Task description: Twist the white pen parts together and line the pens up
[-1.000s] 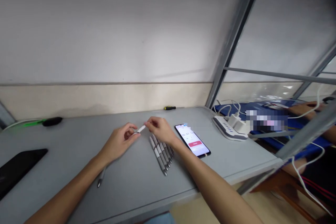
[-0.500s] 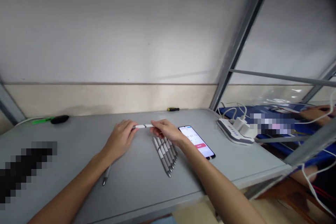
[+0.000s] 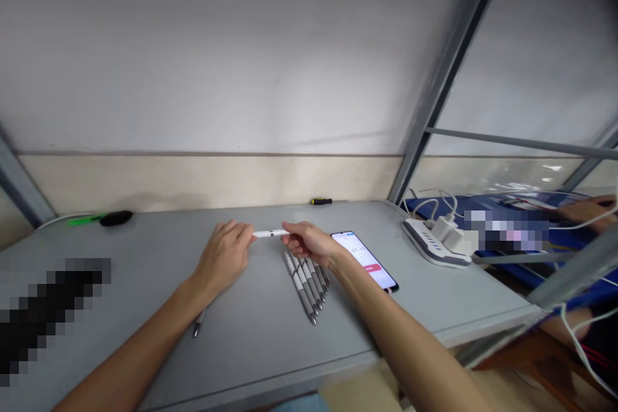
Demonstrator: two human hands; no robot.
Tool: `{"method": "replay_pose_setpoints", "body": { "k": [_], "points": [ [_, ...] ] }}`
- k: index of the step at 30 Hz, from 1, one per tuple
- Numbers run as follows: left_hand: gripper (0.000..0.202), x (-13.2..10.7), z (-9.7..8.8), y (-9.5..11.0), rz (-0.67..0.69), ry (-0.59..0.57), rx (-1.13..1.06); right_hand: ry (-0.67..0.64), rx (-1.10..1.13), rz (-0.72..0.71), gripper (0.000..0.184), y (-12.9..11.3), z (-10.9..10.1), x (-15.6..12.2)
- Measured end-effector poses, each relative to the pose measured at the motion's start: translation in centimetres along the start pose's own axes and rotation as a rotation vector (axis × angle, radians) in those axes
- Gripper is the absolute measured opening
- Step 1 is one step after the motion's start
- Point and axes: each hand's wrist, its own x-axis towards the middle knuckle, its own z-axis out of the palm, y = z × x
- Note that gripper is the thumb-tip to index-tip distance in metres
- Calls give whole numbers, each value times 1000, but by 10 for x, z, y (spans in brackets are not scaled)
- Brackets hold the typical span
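Between my hands a white pen (image 3: 268,233) with a dark band is held level above the grey desk. My left hand (image 3: 226,250) is closed around its left end, hiding that part. The fingers of my right hand (image 3: 309,241) pinch the other end. Just below my right hand, several white and grey pens (image 3: 305,286) lie side by side in a slanted row, their upper ends partly covered. Another pen (image 3: 198,323) pokes out from under my left wrist, mostly hidden.
A lit phone (image 3: 367,261) lies right of the pens. Farther right is a power strip (image 3: 434,241) with white plugs. Along the wall are a screwdriver (image 3: 322,201) and a black object (image 3: 116,218) by something green. Another person's hand (image 3: 586,212) shows far right, beyond the metal frame.
The view has shifted slightly. The pen's grey left part, visible before, is now covered by my left fingers. Both hands still hold the pen.
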Motion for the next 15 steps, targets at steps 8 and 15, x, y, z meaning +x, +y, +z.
{"method": "replay_pose_setpoints", "body": {
  "k": [8, 15],
  "points": [
    [25, -3, 9, -3, -61, -33, -162, 3, -263, -163, 39, 1, 1, -1],
    [23, -1, 9, -5, -136, -78, -300, 178, -653, -381, 34, 0, 2, 0]
  ]
}}
